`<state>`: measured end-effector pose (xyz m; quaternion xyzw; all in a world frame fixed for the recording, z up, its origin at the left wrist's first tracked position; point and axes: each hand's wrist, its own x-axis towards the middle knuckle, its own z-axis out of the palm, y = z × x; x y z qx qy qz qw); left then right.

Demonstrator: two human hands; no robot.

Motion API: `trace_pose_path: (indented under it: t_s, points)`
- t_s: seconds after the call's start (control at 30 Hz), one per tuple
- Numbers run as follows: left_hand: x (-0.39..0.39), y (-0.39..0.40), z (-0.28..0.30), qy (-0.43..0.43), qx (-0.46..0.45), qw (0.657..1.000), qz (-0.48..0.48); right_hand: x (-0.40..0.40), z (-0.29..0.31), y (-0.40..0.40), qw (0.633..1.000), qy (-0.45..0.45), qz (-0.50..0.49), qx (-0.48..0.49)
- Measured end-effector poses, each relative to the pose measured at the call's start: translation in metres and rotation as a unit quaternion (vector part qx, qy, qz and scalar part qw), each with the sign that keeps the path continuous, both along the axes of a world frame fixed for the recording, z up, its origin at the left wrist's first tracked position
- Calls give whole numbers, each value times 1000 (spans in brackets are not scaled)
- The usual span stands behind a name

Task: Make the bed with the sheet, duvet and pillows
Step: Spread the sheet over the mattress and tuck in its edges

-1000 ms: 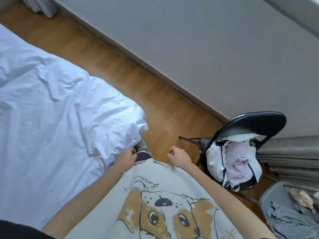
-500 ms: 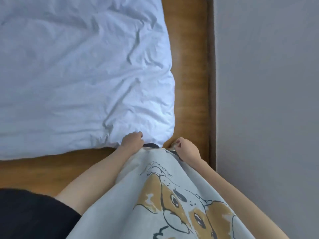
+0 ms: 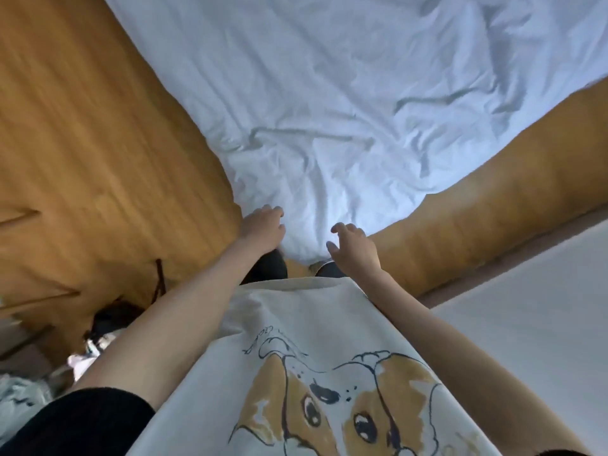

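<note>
Duvet [image 3: 329, 93] — white and creased — covers the bed, its near corner hanging towards the wooden floor [image 3: 82, 126]; left hand [image 3: 263, 227] rests on that corner's left edge, fingers curled against the cloth, whether gripping I cannot tell; right hand [image 3: 353, 246] hovers just beside the corner, fingers spread, holding nothing.

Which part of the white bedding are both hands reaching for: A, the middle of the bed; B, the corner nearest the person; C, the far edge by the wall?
B: the left hand and right hand sit either side of the nearest corner of the white bedding.
</note>
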<state>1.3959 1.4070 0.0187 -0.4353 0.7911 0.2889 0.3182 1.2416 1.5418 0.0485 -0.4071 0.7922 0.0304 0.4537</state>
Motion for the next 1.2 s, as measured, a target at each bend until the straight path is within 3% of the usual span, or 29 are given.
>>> trace_pose_path:
  t_s: [0.2, 0.43, 0.57, 0.7, 0.97, 1.07, 1.17, 1.2]
  points:
    - [25, 39, -26, -45, -5, 995, 87, 3, -35, -2, 993, 63, 100, 3]
    - [46, 35, -109, -49, -2, 981, 189, 62, -128, -27, 974, 78, 210, -24]
    - [39, 13, -168, -3, 9, 976, 216, 90, -194, -50, 973, 98, 207, -9]
    - [38, 13, -191, 111, -74, 963, 235, 99, -224, -65, 965, 147, 218, -28]
    - [67, 60, -160, 170, -66, 924, 336, 106, -192, -46, 973, -13, 226, -48]
    - [77, 86, -142, 107, -52, 913, 391, 116, -181, -27, 971, -34, 238, -4]
    - [97, 116, -129, -88, 116, 901, 408, 120, -178, -14, 945, -26, 326, 27]
    - [106, 126, -125, -118, 151, 892, 410, 122, -178, -11, 939, -24, 342, 25]
